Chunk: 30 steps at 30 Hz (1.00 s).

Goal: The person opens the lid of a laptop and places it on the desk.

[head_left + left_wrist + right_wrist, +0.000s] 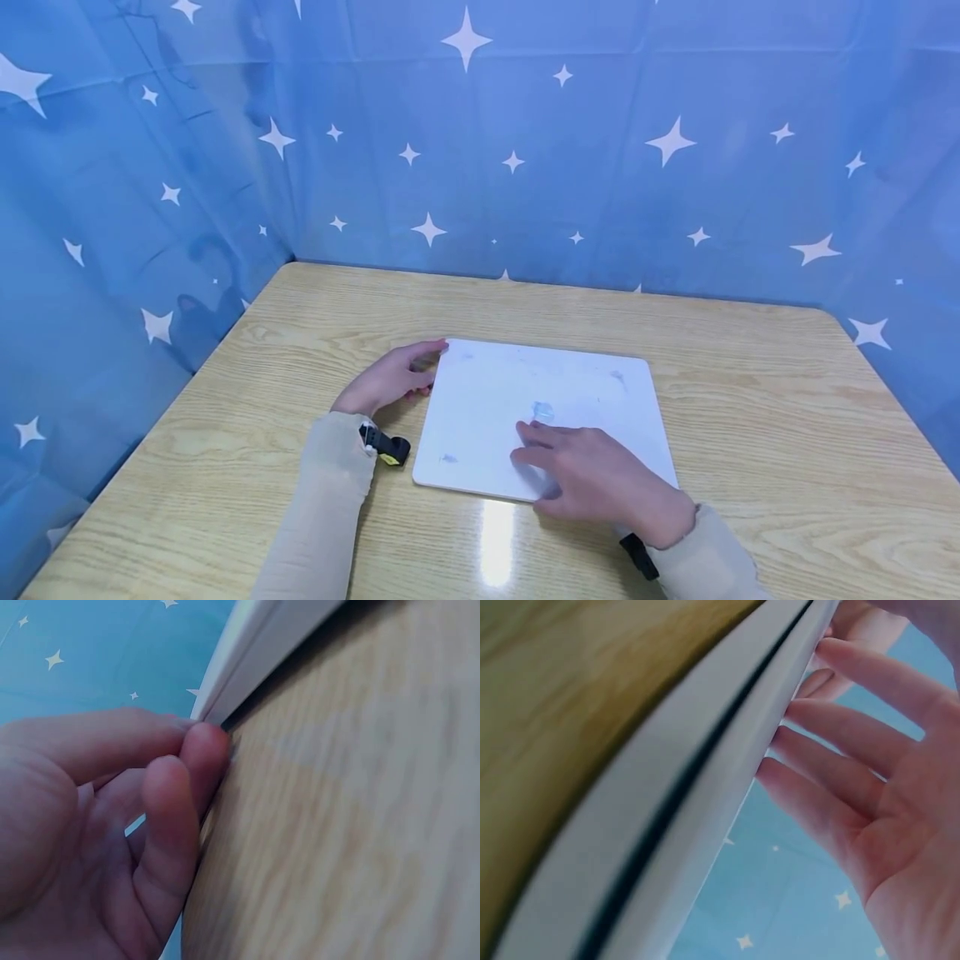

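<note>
A flat white rectangular panel [487,408], perhaps a closed case, lies on the wooden table. Faint smudges and a pale blue patch [543,412] mark its top. In the right wrist view a dark seam runs along the side of the white panel [712,795]. My left hand [393,379] is at its left side, fingers by the far left corner. In the left wrist view the fingertips [206,742] rest against its edge, close to the tabletop. Spread over the panel's front right part, my right hand [592,475] touches the top with its fingertips [769,769].
The light wooden table [787,433] reaches well past the panel on both sides. A blue curtain [570,192] with white stars stands behind it and along the left and right. A black strap [386,443] circles the left wrist, and another strap [639,557] the right.
</note>
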{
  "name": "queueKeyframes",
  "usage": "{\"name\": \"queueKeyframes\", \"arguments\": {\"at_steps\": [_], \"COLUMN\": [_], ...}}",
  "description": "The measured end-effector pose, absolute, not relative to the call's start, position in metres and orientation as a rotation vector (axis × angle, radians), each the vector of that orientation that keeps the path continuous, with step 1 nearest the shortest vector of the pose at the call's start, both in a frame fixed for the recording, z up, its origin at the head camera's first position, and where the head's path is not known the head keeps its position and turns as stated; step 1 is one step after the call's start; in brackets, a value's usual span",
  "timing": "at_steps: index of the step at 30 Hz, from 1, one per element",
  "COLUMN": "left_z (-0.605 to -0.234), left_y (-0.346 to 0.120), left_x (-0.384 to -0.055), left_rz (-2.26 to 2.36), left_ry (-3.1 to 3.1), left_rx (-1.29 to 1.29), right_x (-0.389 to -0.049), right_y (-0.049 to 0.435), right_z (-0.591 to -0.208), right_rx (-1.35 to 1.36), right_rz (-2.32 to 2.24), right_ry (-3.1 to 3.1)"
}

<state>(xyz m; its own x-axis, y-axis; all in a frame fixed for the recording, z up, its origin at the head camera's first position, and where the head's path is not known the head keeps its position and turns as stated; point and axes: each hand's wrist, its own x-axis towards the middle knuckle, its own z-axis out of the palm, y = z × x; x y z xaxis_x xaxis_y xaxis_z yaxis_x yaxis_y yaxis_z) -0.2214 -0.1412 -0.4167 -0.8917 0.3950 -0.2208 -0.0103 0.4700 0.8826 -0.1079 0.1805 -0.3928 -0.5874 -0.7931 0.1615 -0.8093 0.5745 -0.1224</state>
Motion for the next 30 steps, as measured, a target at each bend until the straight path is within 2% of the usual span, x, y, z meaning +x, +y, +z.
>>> {"name": "queueKeyframes", "arguments": {"at_steps": [30], "left_z": [-0.4204], "left_y": [-0.1422], "left_x": [-0.2229], "left_rz": [1.509], "left_ry": [2.298], "left_rx": [0.282], "right_x": [-0.1055], "right_y": [0.1804], "right_z": [-0.3866], "right_rx": [1.439], "right_rz": [0.175], "right_ry": [-2.631]}}
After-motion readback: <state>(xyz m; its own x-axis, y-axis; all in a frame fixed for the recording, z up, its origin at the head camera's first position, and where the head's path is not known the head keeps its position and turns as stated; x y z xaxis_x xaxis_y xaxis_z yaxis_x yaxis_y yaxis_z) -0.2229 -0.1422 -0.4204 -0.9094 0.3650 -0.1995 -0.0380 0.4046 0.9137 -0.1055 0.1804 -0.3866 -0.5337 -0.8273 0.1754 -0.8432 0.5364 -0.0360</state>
